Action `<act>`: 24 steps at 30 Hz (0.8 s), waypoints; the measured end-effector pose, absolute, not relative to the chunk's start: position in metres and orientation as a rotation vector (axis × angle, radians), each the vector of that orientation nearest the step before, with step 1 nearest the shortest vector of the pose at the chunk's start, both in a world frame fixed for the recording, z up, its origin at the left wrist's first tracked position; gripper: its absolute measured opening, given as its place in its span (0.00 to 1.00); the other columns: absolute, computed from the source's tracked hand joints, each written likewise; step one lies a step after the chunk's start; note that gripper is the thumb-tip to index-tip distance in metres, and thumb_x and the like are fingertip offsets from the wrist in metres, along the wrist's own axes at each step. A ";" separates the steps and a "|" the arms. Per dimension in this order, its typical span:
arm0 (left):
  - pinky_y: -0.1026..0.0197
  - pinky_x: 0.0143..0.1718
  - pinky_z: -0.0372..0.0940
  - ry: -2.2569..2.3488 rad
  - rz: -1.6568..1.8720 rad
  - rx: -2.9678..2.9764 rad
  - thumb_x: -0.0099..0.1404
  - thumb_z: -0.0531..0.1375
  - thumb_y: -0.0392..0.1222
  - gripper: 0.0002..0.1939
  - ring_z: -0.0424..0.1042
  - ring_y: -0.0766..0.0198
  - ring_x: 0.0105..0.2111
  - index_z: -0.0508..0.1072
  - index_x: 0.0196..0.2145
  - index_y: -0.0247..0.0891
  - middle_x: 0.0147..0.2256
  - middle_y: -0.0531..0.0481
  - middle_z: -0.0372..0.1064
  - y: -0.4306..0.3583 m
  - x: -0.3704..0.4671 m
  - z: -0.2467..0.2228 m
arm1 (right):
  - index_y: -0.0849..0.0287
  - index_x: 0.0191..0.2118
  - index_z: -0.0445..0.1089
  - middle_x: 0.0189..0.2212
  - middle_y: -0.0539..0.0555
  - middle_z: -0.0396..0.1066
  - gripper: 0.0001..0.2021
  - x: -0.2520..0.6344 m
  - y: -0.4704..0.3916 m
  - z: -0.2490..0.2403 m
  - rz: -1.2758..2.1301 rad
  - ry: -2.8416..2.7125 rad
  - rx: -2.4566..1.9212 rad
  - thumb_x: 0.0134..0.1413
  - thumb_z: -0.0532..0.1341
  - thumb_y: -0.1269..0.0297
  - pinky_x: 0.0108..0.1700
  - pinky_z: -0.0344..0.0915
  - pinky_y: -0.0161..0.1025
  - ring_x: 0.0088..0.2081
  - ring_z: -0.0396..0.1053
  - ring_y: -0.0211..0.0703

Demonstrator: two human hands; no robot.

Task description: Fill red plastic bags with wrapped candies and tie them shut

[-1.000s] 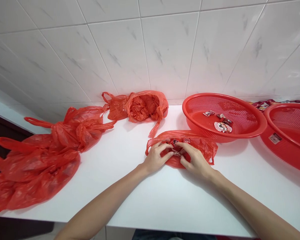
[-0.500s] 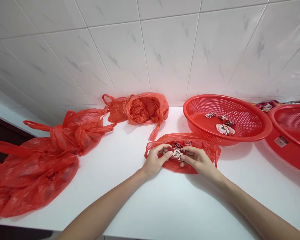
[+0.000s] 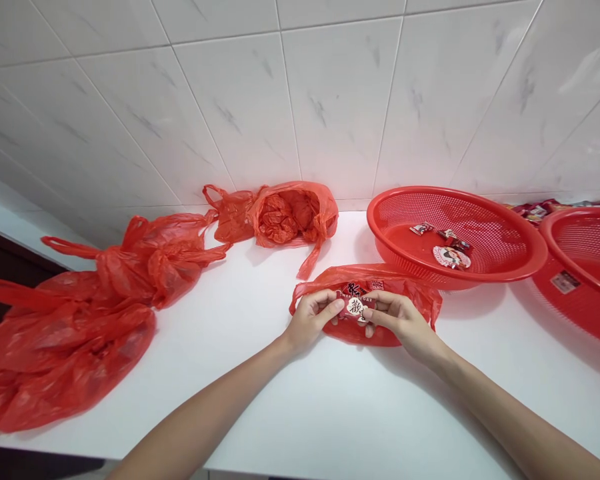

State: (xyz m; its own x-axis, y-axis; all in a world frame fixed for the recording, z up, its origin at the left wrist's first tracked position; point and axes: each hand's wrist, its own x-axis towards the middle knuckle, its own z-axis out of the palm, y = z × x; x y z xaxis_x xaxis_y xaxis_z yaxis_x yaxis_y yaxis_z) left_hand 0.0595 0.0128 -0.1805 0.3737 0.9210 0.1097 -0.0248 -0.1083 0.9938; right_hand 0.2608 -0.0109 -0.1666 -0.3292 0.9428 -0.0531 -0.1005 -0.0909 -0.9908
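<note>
Tipped label-up since a second ago, the red candy packet (image 3: 354, 306), pinched by left hand (image 3: 305, 323) and right hand (image 3: 405, 321) below-right of frame centre, could drop onto the plastic bag (image 3: 422, 297) if either slackens.

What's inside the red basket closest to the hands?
In the basket, a few small wrapped pieces and a round pink-and-white piece show. Anything underneath them is covered, so I can't tell.

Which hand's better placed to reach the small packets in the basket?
Likely the right hand: it's nearer the basket, while the left hand sits farther off. Both hold the dark red packet, so the right would need to let go first.
</note>
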 end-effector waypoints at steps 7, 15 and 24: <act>0.63 0.29 0.63 0.851 0.971 1.441 0.63 0.63 0.60 0.23 0.64 0.68 0.23 0.70 0.24 0.36 0.23 0.53 0.67 0.013 0.058 -0.182 | 0.60 0.38 0.75 0.34 0.53 0.77 0.16 0.263 -0.011 -0.168 1.571 -1.293 -0.987 0.51 0.71 0.52 0.35 0.70 0.39 0.25 0.71 0.36; 0.62 0.30 0.62 0.859 0.944 1.547 0.66 0.60 0.62 0.25 0.64 0.67 0.24 0.69 0.24 0.37 0.22 0.53 0.65 0.012 0.056 -0.186 | 0.59 0.38 0.75 0.34 0.53 0.77 0.18 0.263 -0.011 -0.165 1.534 -1.317 -1.009 0.51 0.70 0.49 0.35 0.71 0.40 0.25 0.71 0.38; 0.63 0.29 0.60 0.909 0.988 1.537 0.66 0.59 0.62 0.24 0.62 0.67 0.25 0.69 0.25 0.38 0.23 0.54 0.64 0.010 0.058 -0.185 | 0.60 0.35 0.74 0.25 0.50 0.72 0.22 0.261 -0.012 -0.168 1.591 -1.340 -0.975 0.55 0.66 0.42 0.29 0.72 0.37 0.24 0.70 0.37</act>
